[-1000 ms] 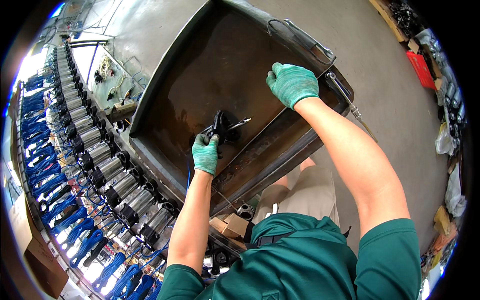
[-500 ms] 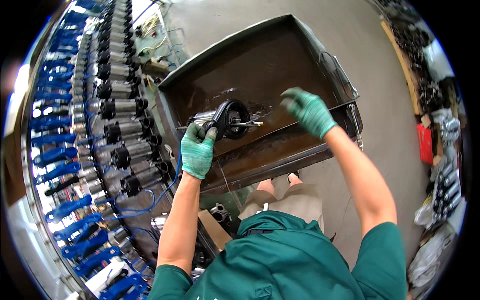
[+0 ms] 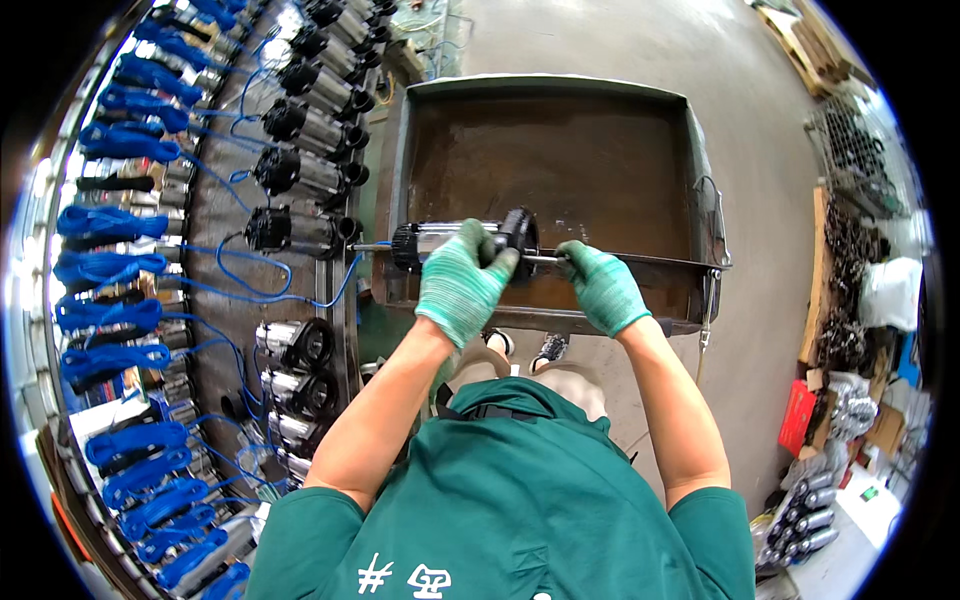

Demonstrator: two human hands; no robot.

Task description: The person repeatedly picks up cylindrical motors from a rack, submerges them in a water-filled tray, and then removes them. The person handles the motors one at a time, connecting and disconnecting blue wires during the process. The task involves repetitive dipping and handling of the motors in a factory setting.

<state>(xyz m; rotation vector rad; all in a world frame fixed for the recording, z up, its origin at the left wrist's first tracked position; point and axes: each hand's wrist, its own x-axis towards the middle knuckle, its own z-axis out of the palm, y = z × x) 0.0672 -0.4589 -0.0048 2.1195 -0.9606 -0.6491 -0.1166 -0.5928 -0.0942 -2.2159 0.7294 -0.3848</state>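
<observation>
Head view, looking straight down: the largest thing seen is a long workbench (image 3: 215,300) curving along the left side, on which rows of silver-and-black cylindrical motors (image 3: 300,175) are laid, each trailing a blue cable, with coiled blue cable bundles (image 3: 105,270) lined up at its outer edge. Just to the right of the bench, a rusty brown metal tray (image 3: 560,150) with raised walls is set over a grey concrete floor (image 3: 640,45). Cluttered boxes and dark metal parts (image 3: 850,290) are seen at the far right rim, blurred by the lens. At the bottom, the person's green shirt (image 3: 500,500) fills the foreground, and both bare forearms are extended upward toward the tray's near wall. One motor (image 3: 470,240), silver in the body with a black finned end, is held level above that near wall. The left hand (image 3: 462,285), in a green knit glove, is clamped around the motor's body. The right hand (image 3: 600,287), gloved likewise, is closed on what appears to be a thin metal shaft (image 3: 545,259) sticking out of the motor's black end.
</observation>
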